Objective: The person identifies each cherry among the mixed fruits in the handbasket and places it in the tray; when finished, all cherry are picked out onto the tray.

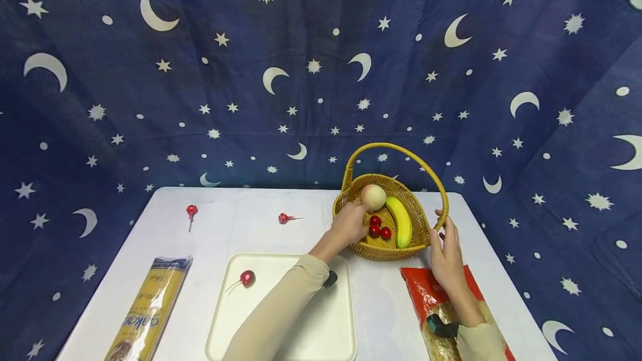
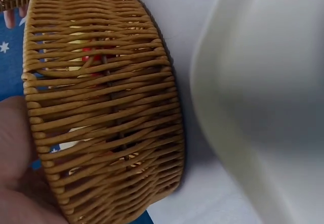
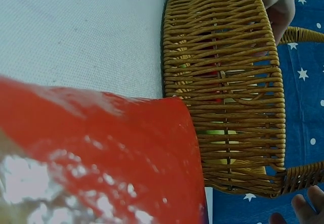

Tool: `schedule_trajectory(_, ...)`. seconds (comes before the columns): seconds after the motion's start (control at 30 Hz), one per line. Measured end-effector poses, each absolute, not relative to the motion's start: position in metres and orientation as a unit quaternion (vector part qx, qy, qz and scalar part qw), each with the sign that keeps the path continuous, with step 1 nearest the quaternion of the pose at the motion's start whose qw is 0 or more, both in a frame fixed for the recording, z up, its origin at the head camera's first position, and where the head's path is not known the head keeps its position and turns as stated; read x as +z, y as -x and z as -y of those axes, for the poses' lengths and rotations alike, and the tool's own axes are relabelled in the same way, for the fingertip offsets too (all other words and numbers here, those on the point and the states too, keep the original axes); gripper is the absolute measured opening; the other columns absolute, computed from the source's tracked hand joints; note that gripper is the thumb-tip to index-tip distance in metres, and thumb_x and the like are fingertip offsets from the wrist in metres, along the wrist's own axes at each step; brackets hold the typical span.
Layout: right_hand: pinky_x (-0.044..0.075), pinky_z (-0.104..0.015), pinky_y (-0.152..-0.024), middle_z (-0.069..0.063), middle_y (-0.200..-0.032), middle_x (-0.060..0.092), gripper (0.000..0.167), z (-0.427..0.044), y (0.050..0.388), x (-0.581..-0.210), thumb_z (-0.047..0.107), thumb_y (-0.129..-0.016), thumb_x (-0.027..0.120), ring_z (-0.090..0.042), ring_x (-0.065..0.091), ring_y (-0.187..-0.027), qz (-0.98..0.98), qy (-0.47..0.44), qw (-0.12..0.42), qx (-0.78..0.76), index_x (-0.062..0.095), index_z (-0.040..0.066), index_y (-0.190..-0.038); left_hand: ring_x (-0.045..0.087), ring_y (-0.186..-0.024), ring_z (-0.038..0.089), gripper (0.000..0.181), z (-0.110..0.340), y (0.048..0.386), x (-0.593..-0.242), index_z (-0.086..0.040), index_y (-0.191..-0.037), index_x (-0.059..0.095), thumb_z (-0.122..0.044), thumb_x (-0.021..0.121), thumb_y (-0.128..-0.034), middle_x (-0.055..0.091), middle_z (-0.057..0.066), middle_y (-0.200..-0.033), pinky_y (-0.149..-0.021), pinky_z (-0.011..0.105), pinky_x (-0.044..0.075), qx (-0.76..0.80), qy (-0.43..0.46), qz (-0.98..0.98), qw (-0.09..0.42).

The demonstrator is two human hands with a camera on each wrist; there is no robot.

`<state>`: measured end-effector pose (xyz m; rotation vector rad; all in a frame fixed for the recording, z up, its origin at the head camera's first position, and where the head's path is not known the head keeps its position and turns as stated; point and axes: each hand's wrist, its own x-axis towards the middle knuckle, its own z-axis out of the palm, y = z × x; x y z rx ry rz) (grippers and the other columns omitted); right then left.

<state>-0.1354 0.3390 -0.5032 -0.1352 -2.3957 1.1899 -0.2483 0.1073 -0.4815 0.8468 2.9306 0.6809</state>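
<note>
A woven basket point(image 1: 383, 253) with a tall arched handle stands at the back right of the table. Inside lie a pale round peach point(image 1: 373, 196), a yellow banana point(image 1: 399, 222) and several red cherries point(image 1: 374, 230). My left hand point(image 1: 349, 223) reaches over the basket's left rim, fingers beside the peach and cherries; whether they grip anything is hidden. Near the right foot of the handle point(image 1: 435, 179) is my right hand point(image 1: 445, 252). In the right wrist view its fingertips point(image 3: 302, 206) look loosely spread, a little apart from the handle.
A cream tray point(image 1: 301, 344) with one stemmed cherry point(image 1: 247, 278) lies under the left forearm. Under the right forearm is a red pasta bag point(image 1: 420, 286). A yellow pasta packet point(image 1: 147, 305) and two red lollipops point(image 1: 191, 210) lie further left. A starry curtain hangs behind.
</note>
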Motion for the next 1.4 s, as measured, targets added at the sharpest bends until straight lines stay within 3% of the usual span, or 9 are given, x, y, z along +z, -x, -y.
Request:
schedule_trajectory(0.2, 0.033, -0.074, -0.121, -0.019, -0.168, 0.035, 0.052, -0.339, 0.135, -0.506, 0.017, -0.114, 0.044, -0.040, 0.033, -0.155, 0.872, 0.044, 0.229, 0.432, 0.032, 0.013, -0.164, 0.069, -0.098, 0.018, 0.029, -0.115, 0.254, -0.485, -0.014, -0.114, 0.075, -0.014, 0.084, -0.0864, 0.072, 0.004, -0.109, -0.080, 0.032, 0.059, 0.166, -0.251, -0.952, 0.049)
schedule_trajectory(0.4, 0.033, -0.074, -0.120, -0.019, -0.166, 0.037, 0.052, -0.340, 0.136, -0.507, 0.016, -0.114, 0.045, -0.039, 0.035, -0.154, 0.869, 0.038, 0.237, 0.432, 0.033, 0.013, -0.164, 0.056, -0.074, 0.014, 0.009, -0.118, 0.256, -0.483, -0.013, -0.092, 0.073, -0.014, 0.082, -0.0892, 0.069, 0.000, -0.088, -0.066, 0.029, 0.049, 0.164, -0.251, -0.950, 0.087)
schedule_trajectory(0.63, 0.033, -0.074, -0.120, -0.019, -0.167, 0.036, 0.053, -0.340, 0.136, -0.506, 0.017, -0.114, 0.045, -0.040, 0.034, -0.155, 0.871, 0.035, 0.234, 0.431, 0.032, 0.015, -0.165, 0.053, -0.068, 0.013, 0.011, -0.117, 0.255, -0.479, -0.013, -0.081, 0.075, -0.008, 0.081, -0.0876, 0.073, -0.001, -0.081, -0.060, 0.027, 0.046, 0.174, -0.245, -0.948, 0.107)
schedule_trajectory(0.8, 0.033, -0.075, -0.120, -0.019, -0.167, 0.036, 0.053, -0.340, 0.135, -0.504, 0.016, -0.114, 0.045, -0.041, 0.034, -0.155, 0.871, 0.037, 0.233, 0.431, 0.032, 0.014, -0.165, 0.054, -0.066, 0.012, 0.016, -0.118, 0.255, -0.483, -0.014, -0.078, 0.074, -0.002, 0.080, -0.0847, 0.071, -0.002, -0.078, -0.056, 0.025, 0.043, 0.205, -0.247, -0.943, 0.085)
schedule_trajectory(1.03, 0.034, -0.074, -0.120, -0.020, -0.167, 0.036, 0.052, -0.339, 0.134, -0.503, 0.016, -0.114, 0.044, -0.040, 0.034, -0.155, 0.871, 0.043, 0.231, 0.431, 0.032, 0.011, -0.164, 0.074, -0.088, 0.018, 0.013, -0.114, 0.255, -0.485, -0.015, -0.100, 0.081, -0.010, 0.082, -0.0883, 0.081, 0.000, -0.099, -0.072, 0.027, 0.058, 0.264, -0.251, -0.931, 0.030)
schedule_trajectory(1.17, 0.035, -0.074, -0.119, -0.020, -0.167, 0.036, 0.052, -0.339, 0.134, -0.503, 0.017, -0.114, 0.044, -0.039, 0.035, -0.155, 0.872, 0.043, 0.231, 0.429, 0.032, 0.011, -0.164, 0.072, -0.093, 0.018, 0.015, -0.109, 0.254, -0.483, -0.015, -0.104, 0.082, -0.013, 0.082, -0.0897, 0.081, 0.003, -0.107, -0.081, 0.031, 0.059, 0.311, -0.256, -0.915, 0.009)
schedule_trajectory(1.23, 0.035, -0.074, -0.119, -0.020, -0.166, 0.037, 0.051, -0.339, 0.134, -0.503, 0.017, -0.114, 0.044, -0.039, 0.035, -0.154, 0.871, 0.042, 0.231, 0.430, 0.032, 0.011, -0.164, 0.070, -0.095, 0.017, 0.014, -0.104, 0.252, -0.480, -0.015, -0.104, 0.082, -0.013, 0.083, -0.0900, 0.081, 0.004, -0.112, -0.093, 0.034, 0.058, 0.342, -0.258, -0.904, 0.002)
schedule_trajectory(1.4, 0.034, -0.075, -0.119, -0.020, -0.167, 0.036, 0.051, -0.339, 0.134, -0.503, 0.017, -0.114, 0.044, -0.039, 0.035, -0.153, 0.870, 0.045, 0.230, 0.434, 0.032, 0.010, -0.163, 0.070, -0.100, 0.016, 0.017, -0.088, 0.245, -0.472, -0.014, -0.109, 0.082, -0.014, 0.082, -0.0920, 0.079, 0.005, -0.121, -0.095, 0.033, 0.057, 0.411, -0.249, -0.877, -0.010)
